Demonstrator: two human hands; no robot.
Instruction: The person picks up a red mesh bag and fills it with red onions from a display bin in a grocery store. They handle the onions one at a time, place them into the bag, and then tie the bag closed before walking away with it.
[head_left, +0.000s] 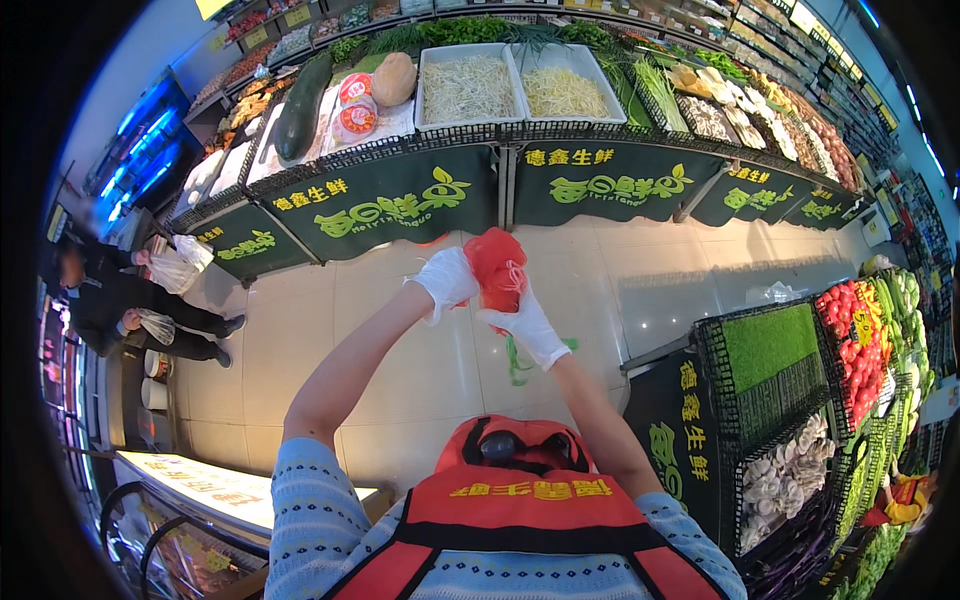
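Observation:
Both hands wear thin white gloves and are raised in front of my chest, over the tiled aisle floor. Between them is a crumpled red bag with thin pale strings at its right side; whether it holds anything cannot be seen. My left hand grips its left side, fingers partly hidden behind it. The lower right part is in my right hand. A green strip shows just below my right hand, and I cannot tell whether it hangs or lies on the floor.
Ahead runs a produce stand with a winter melon, wrapped pumpkin pieces and white tubs of sprouts. At right, another stand holds tomatoes, mushrooms and green matting. A person with plastic bags stands at left.

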